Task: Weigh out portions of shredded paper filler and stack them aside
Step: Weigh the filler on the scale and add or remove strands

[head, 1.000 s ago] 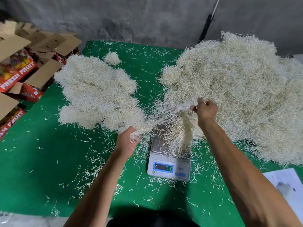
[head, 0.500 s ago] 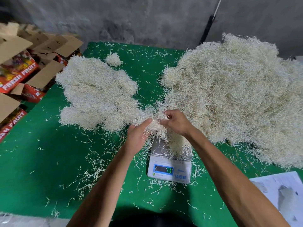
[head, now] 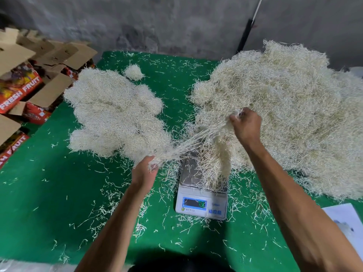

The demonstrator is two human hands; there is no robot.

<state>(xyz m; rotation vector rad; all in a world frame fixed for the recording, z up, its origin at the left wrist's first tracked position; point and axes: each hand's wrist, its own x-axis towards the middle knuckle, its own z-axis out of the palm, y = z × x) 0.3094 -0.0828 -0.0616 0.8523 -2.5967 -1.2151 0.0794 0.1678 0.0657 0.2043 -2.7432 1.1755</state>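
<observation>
Two hands work over the green table [head: 49,193], and room is tight up the middle: the big loose heap of shredded paper filler [head: 290,114] fills the right of the frame and runs off its right edge, while the stack of weighed portions [head: 112,114] sits centre-left, with a small tuft [head: 134,72] just behind it. Open green cloth lies lower left, littered with stray shreds. Fruit cartons [head: 25,87] crowd the table's left edge. At lower centre stands the digital scale [head: 202,195], a wisp of filler draped on its pan; the readout is too blurred to read. Left hand [head: 144,173] is closed on one end of a stretched hank of filler [head: 194,138], just left of the scale. Right hand [head: 246,127] pinches the other end, raised against the big heap. A white sheet [head: 347,220] pokes in lower right.
</observation>
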